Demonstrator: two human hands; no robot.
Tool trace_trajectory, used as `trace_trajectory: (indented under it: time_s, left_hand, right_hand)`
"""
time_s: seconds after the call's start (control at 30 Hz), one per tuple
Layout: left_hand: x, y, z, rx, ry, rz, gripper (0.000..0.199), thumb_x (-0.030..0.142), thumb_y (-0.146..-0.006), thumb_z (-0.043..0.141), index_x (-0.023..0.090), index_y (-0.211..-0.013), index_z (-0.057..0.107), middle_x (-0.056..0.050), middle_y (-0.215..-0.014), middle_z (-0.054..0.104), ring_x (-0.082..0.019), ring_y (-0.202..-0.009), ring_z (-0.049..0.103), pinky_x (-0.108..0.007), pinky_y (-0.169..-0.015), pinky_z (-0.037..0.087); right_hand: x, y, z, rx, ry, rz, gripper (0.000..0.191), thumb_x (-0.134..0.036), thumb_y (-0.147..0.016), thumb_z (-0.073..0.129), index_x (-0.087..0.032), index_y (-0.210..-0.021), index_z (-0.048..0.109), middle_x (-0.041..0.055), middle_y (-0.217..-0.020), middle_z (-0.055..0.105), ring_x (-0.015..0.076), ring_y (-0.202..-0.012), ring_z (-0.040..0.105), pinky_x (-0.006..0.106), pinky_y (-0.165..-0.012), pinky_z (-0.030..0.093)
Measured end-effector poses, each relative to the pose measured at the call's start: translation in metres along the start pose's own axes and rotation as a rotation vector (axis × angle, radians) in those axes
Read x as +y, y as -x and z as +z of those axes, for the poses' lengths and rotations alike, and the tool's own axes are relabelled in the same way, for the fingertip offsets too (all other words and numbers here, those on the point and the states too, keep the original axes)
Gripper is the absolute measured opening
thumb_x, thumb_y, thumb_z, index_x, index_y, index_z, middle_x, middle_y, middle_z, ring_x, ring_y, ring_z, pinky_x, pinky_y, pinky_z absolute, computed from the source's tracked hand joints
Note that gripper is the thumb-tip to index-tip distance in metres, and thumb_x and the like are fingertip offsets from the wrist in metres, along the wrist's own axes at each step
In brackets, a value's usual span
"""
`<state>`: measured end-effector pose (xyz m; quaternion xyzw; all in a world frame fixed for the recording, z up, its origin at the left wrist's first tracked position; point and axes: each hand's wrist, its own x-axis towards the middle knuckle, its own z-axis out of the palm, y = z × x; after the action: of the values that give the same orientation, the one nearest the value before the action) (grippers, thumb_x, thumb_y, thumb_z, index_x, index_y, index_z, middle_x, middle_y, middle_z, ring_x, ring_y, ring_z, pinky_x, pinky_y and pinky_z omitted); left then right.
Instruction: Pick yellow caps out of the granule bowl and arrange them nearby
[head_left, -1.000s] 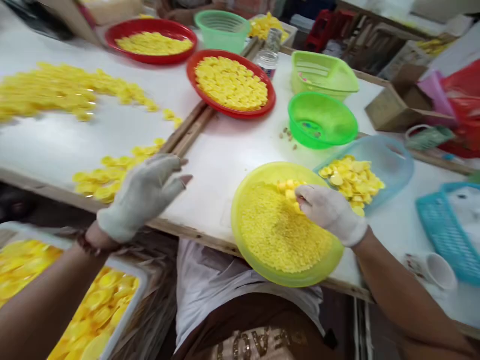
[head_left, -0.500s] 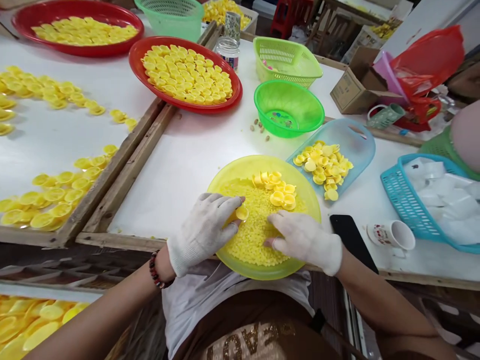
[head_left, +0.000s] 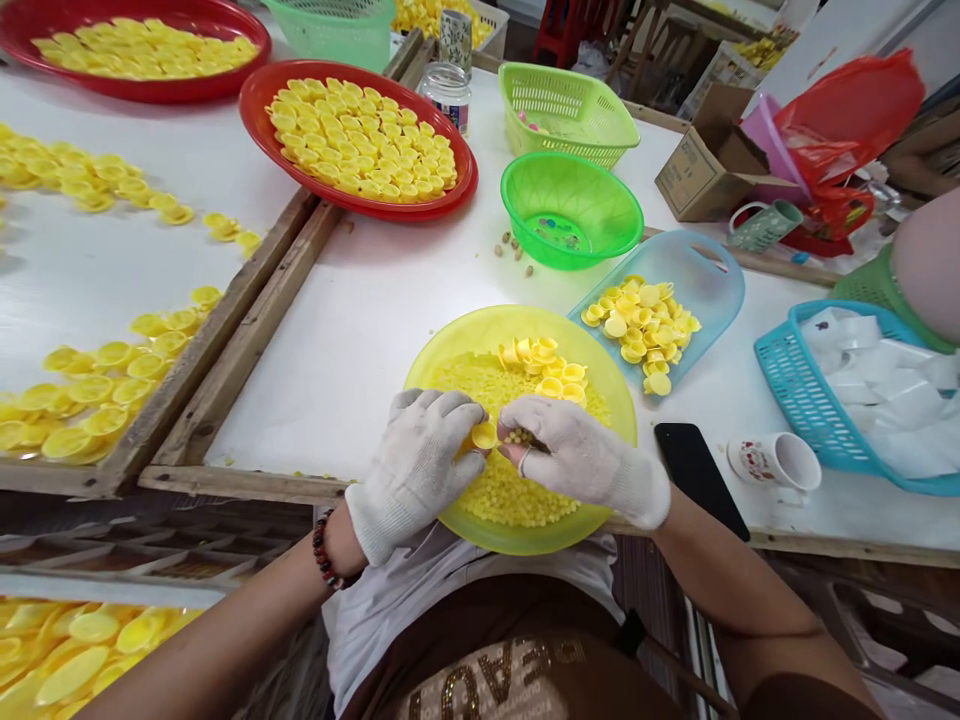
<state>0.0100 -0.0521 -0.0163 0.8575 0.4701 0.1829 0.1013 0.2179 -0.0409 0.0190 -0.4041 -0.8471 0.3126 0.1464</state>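
Both my hands wear white gloves with bare fingertips, over a round yellow basin (head_left: 435, 345) full of small yellow pellets (head_left: 517, 500). Between thumb and fingers of my left hand (head_left: 420, 460) is a small yellow cup (head_left: 484, 434), its opening facing up. Right beside it, my right hand (head_left: 574, 450) is closed around some pellets, which show between its fingertips. Several more yellow cups (head_left: 551, 385) rest on the pellets at the basin's far right. A translucent blue tray (head_left: 712, 290) with a heap of yellow pieces (head_left: 645, 325) stands behind the basin.
Red trays (head_left: 251, 110) of yellow cups, a green bowl (head_left: 571, 210) and a green basket (head_left: 566, 105) stand farther back. A black phone (head_left: 701, 480), a white mug (head_left: 774, 462) and a blue basket (head_left: 810, 405) are at right. Wooden strips (head_left: 247, 320) divide the table at left.
My right hand has lifted from the pellets and moved left to the cup, with pellets now in its fingers. My left hand still holds the cup. The view has shifted slightly.
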Motion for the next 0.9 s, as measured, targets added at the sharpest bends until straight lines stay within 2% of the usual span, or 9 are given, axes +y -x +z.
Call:
trace_trajectory:
  time_s: [0.13,0.23,0.3,0.4,0.5,0.57,0.67,0.77,0.9]
  left_hand:
    - [0.002,0.001,0.002,0.028,0.004,-0.007,0.021,0.024,-0.081,0.064,0.02,-0.102,0.063,-0.006,-0.1,0.069,-0.028,-0.092,0.062,-0.047,-0.087,0.043]
    - [0.001,0.002,0.004,0.038,0.016,-0.013,0.021,0.026,-0.081,0.066,0.019,-0.101,0.063,-0.006,-0.1,0.07,-0.028,-0.091,0.063,-0.047,-0.088,0.043]
    - [0.0,0.003,0.004,0.044,0.033,-0.022,0.022,0.027,-0.081,0.067,0.019,-0.1,0.063,-0.006,-0.101,0.07,-0.028,-0.092,0.063,-0.048,-0.089,0.043]
    - [-0.002,0.004,0.006,0.078,0.087,-0.026,0.024,0.028,-0.081,0.069,0.019,-0.101,0.062,-0.006,-0.104,0.07,-0.028,-0.095,0.064,-0.048,-0.091,0.043]
    - [-0.003,0.005,0.005,0.132,0.196,-0.029,0.022,0.033,-0.085,0.069,0.019,-0.101,0.061,-0.006,-0.104,0.071,-0.026,-0.096,0.065,-0.045,-0.091,0.045]
    - [-0.003,0.007,0.001,0.172,0.267,-0.041,0.023,0.036,-0.088,0.069,0.019,-0.101,0.062,-0.005,-0.101,0.072,-0.024,-0.093,0.067,-0.043,-0.089,0.046]
    - [-0.007,0.012,-0.012,0.242,0.31,-0.055,0.024,0.038,-0.09,0.067,0.02,-0.105,0.064,-0.004,-0.102,0.073,-0.021,-0.093,0.068,-0.039,-0.088,0.049]
    - [-0.033,0.016,-0.03,0.315,0.265,-0.113,0.025,0.036,-0.092,0.065,0.019,-0.11,0.065,-0.005,-0.107,0.072,-0.019,-0.097,0.067,-0.035,-0.091,0.05]
    - [-0.108,0.031,-0.072,0.374,0.033,-0.401,0.025,0.034,-0.086,0.066,0.018,-0.106,0.067,-0.004,-0.101,0.072,-0.018,-0.089,0.065,-0.031,-0.084,0.051]
  right_hand:
    - [-0.003,-0.003,0.0,0.075,0.047,-0.083,0.023,-0.01,-0.09,0.054,-0.022,-0.109,0.059,0.0048,-0.11,0.066,0.0185,-0.103,0.061,0.036,-0.094,0.05]
    - [0.003,0.004,-0.002,0.064,0.081,-0.022,0.025,-0.008,-0.093,0.049,-0.021,-0.111,0.059,0.0048,-0.108,0.067,0.0182,-0.103,0.062,0.036,-0.094,0.05]
    - [0.009,0.01,0.0,0.0,0.144,0.052,0.022,-0.008,-0.093,0.048,-0.02,-0.108,0.059,0.0051,-0.104,0.068,0.0183,-0.099,0.063,0.035,-0.092,0.05]
    - [0.013,0.017,0.009,-0.201,0.298,0.174,0.012,-0.016,-0.094,0.052,-0.018,-0.101,0.061,0.0061,-0.096,0.067,0.0195,-0.089,0.062,0.034,-0.083,0.05]
    - [0.011,0.018,0.014,-0.316,0.38,0.208,0.011,-0.024,-0.094,0.054,-0.019,-0.099,0.062,0.0058,-0.096,0.065,0.0192,-0.082,0.061,0.033,-0.073,0.048]
    - [0.011,0.019,0.01,-0.261,0.393,0.177,0.01,-0.022,-0.094,0.052,-0.02,-0.098,0.061,0.0054,-0.097,0.064,0.0191,-0.083,0.06,0.033,-0.074,0.047]
    - [0.019,0.021,-0.001,-0.001,0.488,0.162,0.014,-0.017,-0.093,0.049,-0.02,-0.102,0.059,0.0076,-0.104,0.061,0.0204,-0.09,0.059,0.033,-0.077,0.046]
    - [0.041,0.021,-0.008,0.159,0.667,0.176,0.015,-0.023,-0.095,0.05,-0.021,-0.107,0.059,0.0089,-0.103,0.057,0.0212,-0.083,0.057,0.033,-0.068,0.043]
    - [0.07,0.017,-0.009,0.095,0.787,0.088,0.014,-0.023,-0.097,0.046,-0.021,-0.092,0.06,0.0062,-0.09,0.056,0.0193,-0.072,0.054,0.033,-0.064,0.04]
